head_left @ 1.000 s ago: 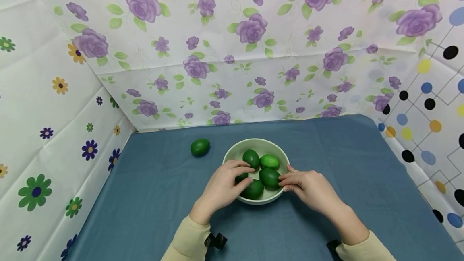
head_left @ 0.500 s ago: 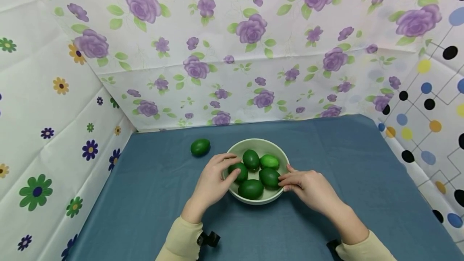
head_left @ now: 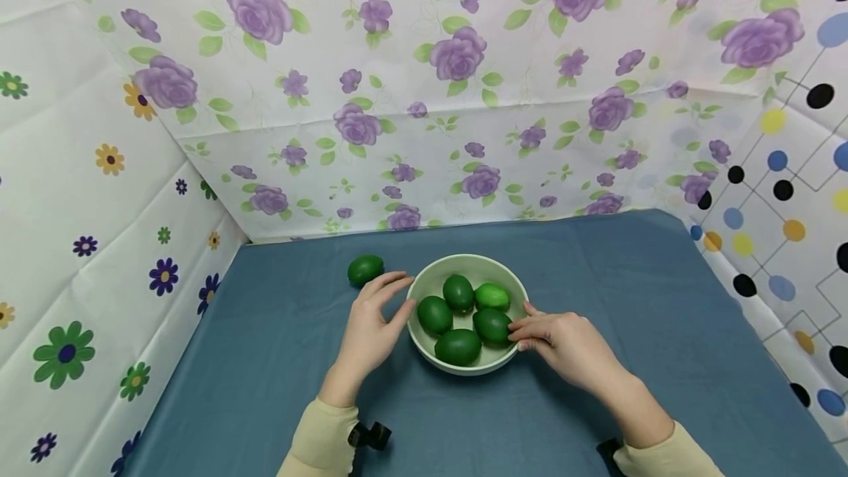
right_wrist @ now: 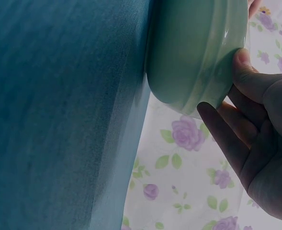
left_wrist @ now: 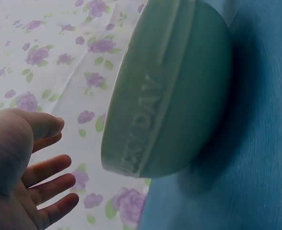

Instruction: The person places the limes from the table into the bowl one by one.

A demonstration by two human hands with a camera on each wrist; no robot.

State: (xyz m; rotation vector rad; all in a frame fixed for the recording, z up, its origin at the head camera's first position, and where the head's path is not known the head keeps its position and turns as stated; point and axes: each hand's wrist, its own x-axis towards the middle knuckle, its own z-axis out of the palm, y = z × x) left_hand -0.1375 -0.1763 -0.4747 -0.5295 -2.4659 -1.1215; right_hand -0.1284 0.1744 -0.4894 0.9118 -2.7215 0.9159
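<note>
A pale green bowl (head_left: 412,327) holds several smooth, oval, dark green fruits (head_left: 458,347) and a lighter green one (head_left: 492,296) that looks like a lime. My right hand (head_left: 571,348) grips the bowl's right rim. In the right wrist view its thumb (right_wrist: 242,60) presses the outer wall, while other fingers reach over the rim. My left hand (head_left: 371,330) is beside the bowl's left rim with nothing in it. The left wrist view shows its fingers (left_wrist: 52,187) spread and relaxed, apart from the bowl wall (left_wrist: 179,96) with raised "LUCKY DAY" lettering.
Another dark green fruit (head_left: 365,269) lies on the blue cloth (head_left: 278,359), behind and left of the bowl, near my left fingertips. A flower-printed sheet (head_left: 411,160) hangs at the back. Patterned sheets also stand at the left and right sides.
My left hand has drawn back leftward from over the fruits to outside the bowl's left rim, uncovering the left fruit. The right hand stays on the rim.
</note>
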